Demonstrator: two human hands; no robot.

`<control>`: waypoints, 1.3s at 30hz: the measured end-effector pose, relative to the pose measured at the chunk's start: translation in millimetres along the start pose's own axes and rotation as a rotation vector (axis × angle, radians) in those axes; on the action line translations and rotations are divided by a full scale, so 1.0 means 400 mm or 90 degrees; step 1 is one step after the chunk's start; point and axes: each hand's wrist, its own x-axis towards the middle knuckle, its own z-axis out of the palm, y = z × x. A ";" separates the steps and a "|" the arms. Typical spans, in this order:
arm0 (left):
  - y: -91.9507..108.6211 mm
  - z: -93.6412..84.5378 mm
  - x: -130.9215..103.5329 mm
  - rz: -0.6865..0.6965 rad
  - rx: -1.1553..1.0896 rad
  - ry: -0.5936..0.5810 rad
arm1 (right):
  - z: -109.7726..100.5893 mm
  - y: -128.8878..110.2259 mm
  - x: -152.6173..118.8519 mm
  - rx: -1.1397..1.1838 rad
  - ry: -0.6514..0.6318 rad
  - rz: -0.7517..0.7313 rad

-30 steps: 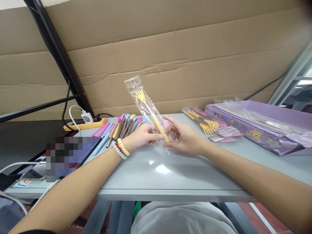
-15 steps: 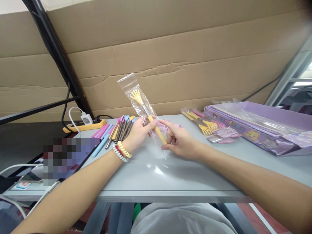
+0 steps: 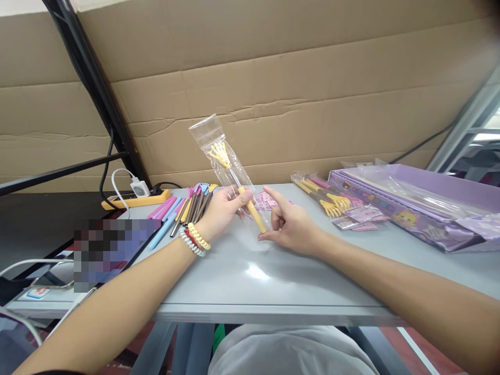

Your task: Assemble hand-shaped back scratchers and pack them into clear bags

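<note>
A yellow power strip (image 3: pixel 160 198) and loose colored back scratchers (image 3: pixel 196 205) lie well left of the purple box (image 3: pixel 390 208) on a gray table (image 3: pixel 219 281). Nearer the box, the person's left hand (image 3: pixel 221 208) pinches a bagged yellow back scratcher (image 3: pixel 253 209), tilted above the table; the right hand (image 3: pixel 291 226), index finger extended, has its thumb at the handle's lower end, though I cannot tell whether it grips. Packed scratchers (image 3: pixel 338 200) lie just beside the box, its cartoon-printed lettering unreadable from here.
</note>
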 end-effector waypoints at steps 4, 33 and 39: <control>-0.006 -0.002 0.001 -0.006 0.004 -0.029 | 0.002 0.000 -0.002 -0.033 0.028 -0.014; -0.014 0.030 -0.030 -0.004 0.323 -0.305 | -0.039 -0.007 0.014 -0.119 0.093 -0.113; -0.036 0.021 -0.016 -0.062 0.349 -0.193 | -0.006 -0.011 0.006 -0.075 -0.047 -0.102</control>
